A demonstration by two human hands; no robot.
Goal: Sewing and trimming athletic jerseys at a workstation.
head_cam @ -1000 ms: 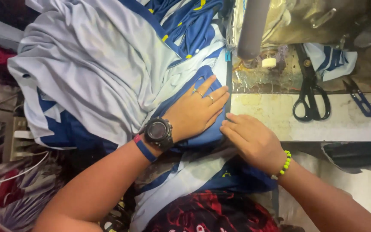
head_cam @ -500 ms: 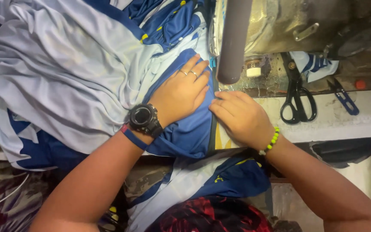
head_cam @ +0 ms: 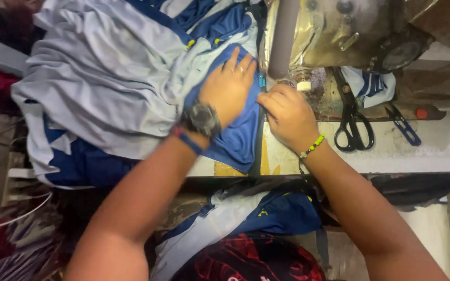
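Observation:
A pale grey and blue garment (head_cam: 105, 88) lies bunched over the sewing table (head_cam: 417, 151). My left hand (head_cam: 227, 88), with a black wristwatch and a blue band, presses flat on the blue panel (head_cam: 238, 138) of the garment. My right hand (head_cam: 287, 114), wearing a yellow-green bead bracelet, pinches the edge of that blue panel, fingers curled, right beside the sewing machine (head_cam: 339, 31). The needle area is hidden by the machine's arm and my fingers.
Black scissors (head_cam: 352, 122) lie on the table right of my right hand, blue-handled snips (head_cam: 404, 125) further right. A folded blue and white cloth (head_cam: 371, 86) sits under the machine. More grey and blue fabric (head_cam: 246, 218) hangs below the table edge over a red patterned lap.
Both hands have slid the blue panel up and toward the machine; the right hand now sits close under the machine's arm. The camera view has shifted.

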